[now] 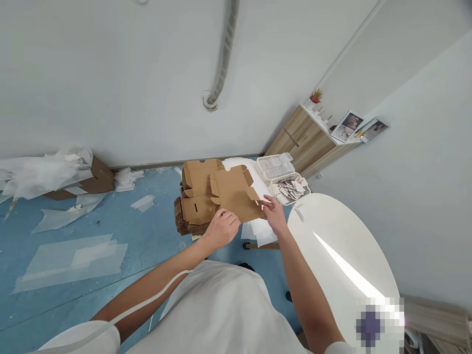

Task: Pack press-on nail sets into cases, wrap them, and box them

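Note:
A flat, unfolded brown cardboard box [236, 189] with creased flaps is held in front of me. My left hand [223, 227] is closed on its near left edge, the fingers curled over the board. At the near right corner, my right hand [273, 214] grips a side flap between thumb and fingers. Left of this box lies a stack of similar flat cardboard boxes [197, 209], the top one showing a slot. The box in my hands overlaps the stack's right side. Under both, part of a white tabletop [260, 182] shows.
White baskets hold clear packets [275, 167] and printed cards [290, 188]. To the right stands a round white table [342, 246]. A wooden cabinet [306, 140] is behind. White wrapping sheets [73, 258] lie on the blue floor, near a brown carton [101, 176].

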Available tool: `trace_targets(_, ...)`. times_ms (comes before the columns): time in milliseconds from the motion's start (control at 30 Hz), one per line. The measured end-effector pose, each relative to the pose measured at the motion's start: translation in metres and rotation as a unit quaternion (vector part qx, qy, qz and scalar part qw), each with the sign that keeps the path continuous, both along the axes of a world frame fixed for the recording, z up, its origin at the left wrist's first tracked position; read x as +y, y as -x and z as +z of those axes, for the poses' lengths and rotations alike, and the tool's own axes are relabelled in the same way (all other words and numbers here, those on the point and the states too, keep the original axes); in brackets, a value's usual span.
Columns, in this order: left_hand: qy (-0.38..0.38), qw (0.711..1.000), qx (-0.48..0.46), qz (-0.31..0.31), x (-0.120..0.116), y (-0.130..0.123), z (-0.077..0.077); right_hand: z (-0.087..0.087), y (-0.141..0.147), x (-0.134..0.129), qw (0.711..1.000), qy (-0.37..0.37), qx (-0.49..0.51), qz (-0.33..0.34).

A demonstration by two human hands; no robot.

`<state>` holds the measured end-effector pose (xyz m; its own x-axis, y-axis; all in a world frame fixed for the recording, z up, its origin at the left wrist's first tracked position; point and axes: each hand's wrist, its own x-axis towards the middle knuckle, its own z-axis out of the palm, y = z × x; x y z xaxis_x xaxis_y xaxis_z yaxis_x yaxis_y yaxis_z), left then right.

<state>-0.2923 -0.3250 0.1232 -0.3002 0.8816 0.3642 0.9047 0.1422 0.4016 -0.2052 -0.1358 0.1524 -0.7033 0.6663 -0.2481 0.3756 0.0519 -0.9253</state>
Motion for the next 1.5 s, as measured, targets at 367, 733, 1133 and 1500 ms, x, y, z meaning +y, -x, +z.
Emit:
trace_targets(367, -0.043, 0.961, -0.249, 0.116, 0.093, -0.049, 0.006, 0.019, -0.16, 0.056, 0.952, -0.057, 0.162, -0.255)
trace_targets(733, 0.18, 0.778, -0.601, -0.029, 0.23, -0.195, -0.029, -0.036, -0.352, 0.078, 0.91, -0.066, 0.173, -0.371)
trace_targets(1133, 0.257, 0.874, -0.411, -0.03, 0.261, -0.255, -0.109, -0.141, -0.413, 0.055, 0.931, 0.008, 0.051, -0.362)
trace_targets(1500, 0.343, 0.921, -0.179, -0.041, 0.292, -0.258, -0.131, -0.15, -0.394, 0.065, 0.897, 0.008, -0.088, -0.432)
